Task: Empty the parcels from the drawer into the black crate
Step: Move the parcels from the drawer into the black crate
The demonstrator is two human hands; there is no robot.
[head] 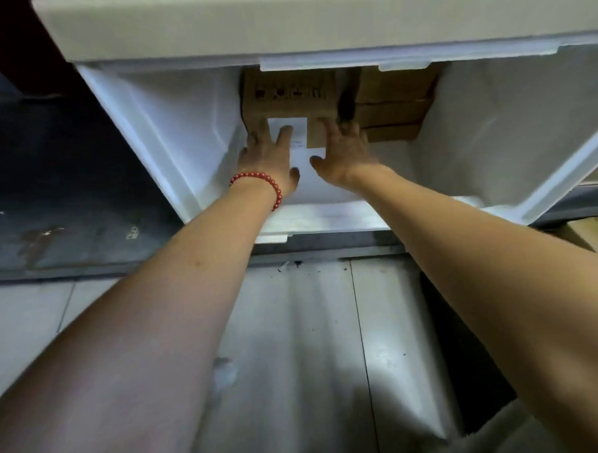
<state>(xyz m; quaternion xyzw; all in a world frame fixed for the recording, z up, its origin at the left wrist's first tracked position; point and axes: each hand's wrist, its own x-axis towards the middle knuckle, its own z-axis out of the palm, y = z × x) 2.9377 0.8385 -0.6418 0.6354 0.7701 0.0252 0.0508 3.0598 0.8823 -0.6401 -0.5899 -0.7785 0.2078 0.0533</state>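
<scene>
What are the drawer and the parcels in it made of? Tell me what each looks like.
Drawer: looks like white moulded plastic, smooth and slightly translucent, with rounded corners and soft sheen.
Left parcel: brown corrugated cardboard, matte, with dark printed marks and a white paper label; both hands rest on it.
Right parcels: stacked brown cardboard boxes, matte, judging by colour and flat edges; shadow hides detail.

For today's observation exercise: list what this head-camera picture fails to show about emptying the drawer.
- Black crate: not in the head view at all.
- Stacked parcels: backs hidden under the cabinet top.
- Labelled parcel: print blurred; left hand and right hand cover its front.
</scene>
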